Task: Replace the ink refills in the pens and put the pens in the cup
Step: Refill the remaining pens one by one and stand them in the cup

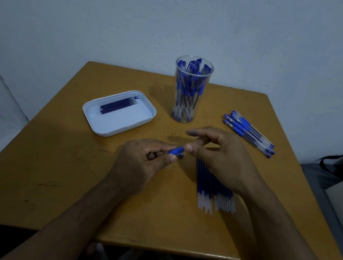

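Both hands meet over the bench middle: the left hand pinches a blue pen, its axis running from 8 to 2 o'clock. The right hand has curled fingers at the pen's far end, and I cannot tell if they grip it. Most of the pen is hidden; the cup stands at 12 o'clock.

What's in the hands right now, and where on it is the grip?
The left hand pinches a blue pen part at its near end. The right hand meets its far end with its fingertips; whether it grips cannot be told.
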`<act>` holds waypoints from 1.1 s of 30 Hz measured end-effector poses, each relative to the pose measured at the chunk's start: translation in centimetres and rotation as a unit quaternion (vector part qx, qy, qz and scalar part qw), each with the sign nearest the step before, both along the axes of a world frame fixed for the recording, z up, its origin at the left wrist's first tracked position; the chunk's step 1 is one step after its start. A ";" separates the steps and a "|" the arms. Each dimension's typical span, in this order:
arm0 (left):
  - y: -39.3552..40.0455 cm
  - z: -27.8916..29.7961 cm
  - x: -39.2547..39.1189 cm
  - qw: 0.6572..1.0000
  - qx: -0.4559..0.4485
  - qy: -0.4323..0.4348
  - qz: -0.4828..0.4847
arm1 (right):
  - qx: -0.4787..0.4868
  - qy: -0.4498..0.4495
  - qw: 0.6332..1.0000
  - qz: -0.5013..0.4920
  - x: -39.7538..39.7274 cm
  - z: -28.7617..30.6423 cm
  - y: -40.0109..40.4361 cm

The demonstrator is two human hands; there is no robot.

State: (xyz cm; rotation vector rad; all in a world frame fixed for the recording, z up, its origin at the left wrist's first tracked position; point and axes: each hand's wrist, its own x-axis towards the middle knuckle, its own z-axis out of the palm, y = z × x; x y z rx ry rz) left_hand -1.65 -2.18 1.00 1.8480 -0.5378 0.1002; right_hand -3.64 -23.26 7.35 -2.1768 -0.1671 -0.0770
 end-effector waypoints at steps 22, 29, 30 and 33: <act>-0.1 -0.3 0.4 0.984 -0.047 -0.033 0.166 | -0.375 0.018 0.925 -0.051 0.0 -2.0 5.4; -0.1 -0.1 0.3 0.988 -0.058 -0.015 0.144 | -0.262 -0.012 0.961 -0.083 0.2 -2.2 5.3; -0.1 -0.1 0.3 0.988 -0.061 -0.011 0.139 | -0.197 -0.013 0.976 -0.094 0.2 -1.9 5.0; -0.1 0.0 0.3 0.991 -0.064 -0.002 0.114 | -0.034 -0.013 0.992 -0.118 0.3 -1.2 3.9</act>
